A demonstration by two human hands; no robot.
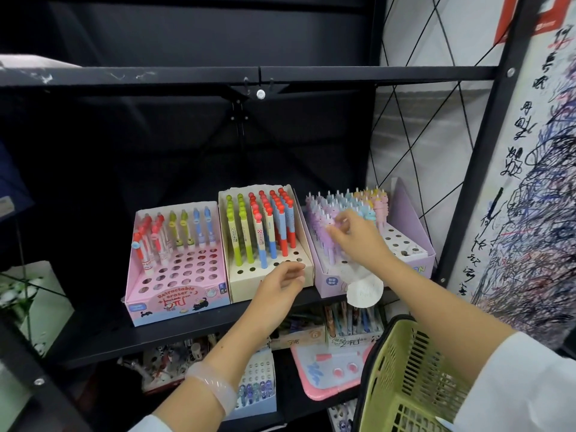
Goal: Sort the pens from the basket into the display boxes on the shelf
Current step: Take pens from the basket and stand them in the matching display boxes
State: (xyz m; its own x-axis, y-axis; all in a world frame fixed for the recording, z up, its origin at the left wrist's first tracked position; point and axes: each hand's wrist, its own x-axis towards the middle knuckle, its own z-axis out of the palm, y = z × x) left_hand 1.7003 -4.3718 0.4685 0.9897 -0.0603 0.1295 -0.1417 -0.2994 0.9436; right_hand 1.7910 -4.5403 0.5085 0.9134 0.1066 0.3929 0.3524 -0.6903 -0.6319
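Your right hand (352, 235) pinches a purple pen (331, 226) to seat it in the purple box (417, 232). Your left hand (280, 285), loosely curled and empty, touches the cream box (307, 269) beside it. The basket (405, 378) hangs under your right arm.

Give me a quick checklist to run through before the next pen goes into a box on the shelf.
1. Right hand at the purple display box, fingers among its pens: ok.
2. Pen actually pinched in the right hand: cannot tell, blurred.
3. Free holes in the purple box's right side: ok.
4. Left hand free, holding nothing, by the cream display box: ok.
5. Green basket within reach under the right forearm: ok.
6. Pens left in the basket: cannot tell.
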